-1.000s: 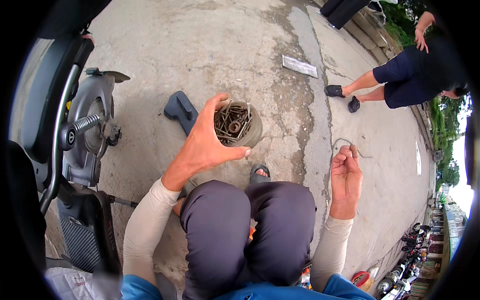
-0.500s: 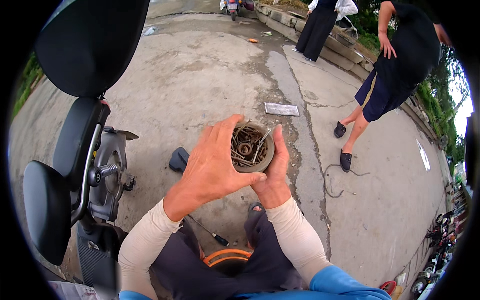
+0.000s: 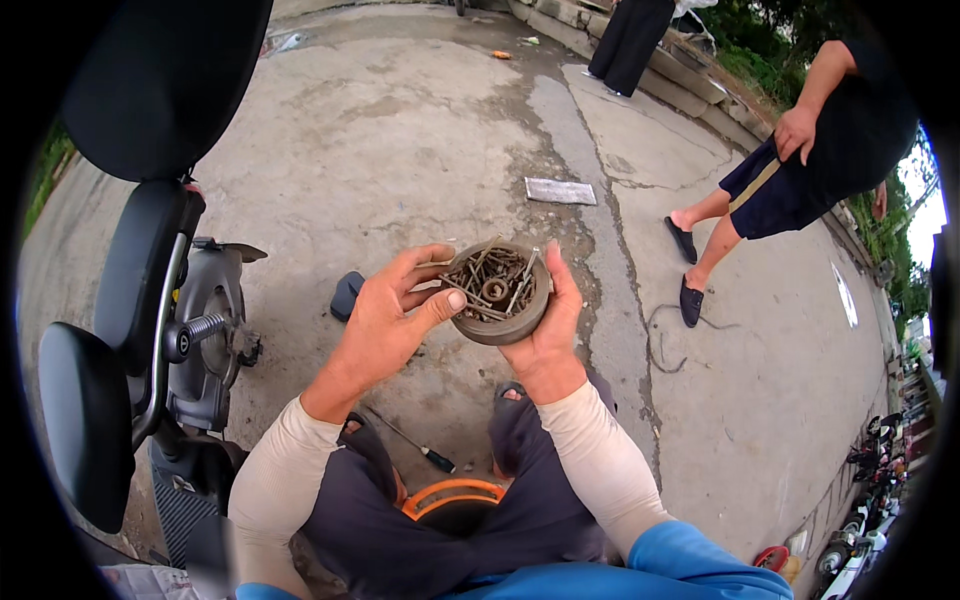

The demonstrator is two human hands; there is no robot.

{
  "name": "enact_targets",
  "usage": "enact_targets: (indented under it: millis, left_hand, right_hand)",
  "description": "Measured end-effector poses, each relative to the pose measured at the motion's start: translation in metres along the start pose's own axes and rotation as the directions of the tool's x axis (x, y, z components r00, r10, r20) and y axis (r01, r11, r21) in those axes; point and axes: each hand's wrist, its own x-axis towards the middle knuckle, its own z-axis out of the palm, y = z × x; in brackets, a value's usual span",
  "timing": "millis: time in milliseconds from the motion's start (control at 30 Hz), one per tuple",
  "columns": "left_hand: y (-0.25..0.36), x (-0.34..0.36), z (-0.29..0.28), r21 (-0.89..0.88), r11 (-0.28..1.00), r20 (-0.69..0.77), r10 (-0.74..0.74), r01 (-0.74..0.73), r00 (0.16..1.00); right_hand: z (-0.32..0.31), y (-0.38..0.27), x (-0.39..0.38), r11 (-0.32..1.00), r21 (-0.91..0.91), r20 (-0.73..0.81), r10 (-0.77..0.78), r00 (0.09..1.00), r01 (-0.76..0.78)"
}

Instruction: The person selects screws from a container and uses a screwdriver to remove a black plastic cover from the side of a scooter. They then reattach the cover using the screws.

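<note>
**Round tub of rusty screws held above a concrete yard**

One shallow, round, grey-brown tub (image 3: 505, 328) is held up in front of the person, above concrete ground (image 3: 400, 180). Its circular mouth faces up, tipped slightly toward the viewer. Inside lie dozens of rusty screws (image 3: 490, 268), too tangled to count, pointing every way, and one ring-shaped part (image 3: 494, 290) near the middle. One brighter bolt (image 3: 522, 281) lies along the right side, its long axis slanting toward the upper right.

The right hand (image 3: 548, 330) cups the tub's right side and underside, thumb raised along the rim. The left hand (image 3: 390, 310) is half open at the left rim, thumb and fingers parted; whether the thumb touches a screw, I cannot tell.

Below are one black-handled screwdriver (image 3: 438, 460), its shaft pointing up-left, and one orange curved rim (image 3: 450, 487) between the knees. At left stands a scooter (image 3: 200, 340); its round emblem is too small to read. Two other people stand at upper right, one in dark shorts (image 3: 780, 190), one in black trousers (image 3: 630, 45).
</note>
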Motion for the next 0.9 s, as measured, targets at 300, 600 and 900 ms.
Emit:
enact_targets:
  millis: [300,600,900]
  left_hand:
    - [0.008,0.011,0.02,0.453,0.89,-0.119,0.013,0.043,0.993]
    - [0.006,0.001,-0.002,0.534,0.845,-0.058,0.008,0.024,0.998]
    - [0.005,-0.013,0.004,0.705,0.705,-0.061,0.167,-0.076,0.984]
  right_hand:
    - [0.0,0.002,-0.013,0.986,-0.167,0.085,-0.002,0.996,0.016]
    - [0.0,0.014,-0.01,0.948,-0.319,0.141,0.065,0.988,-0.016]
    - [0.006,0.025,-0.009,0.939,-0.345,0.135,0.034,0.99,0.014]
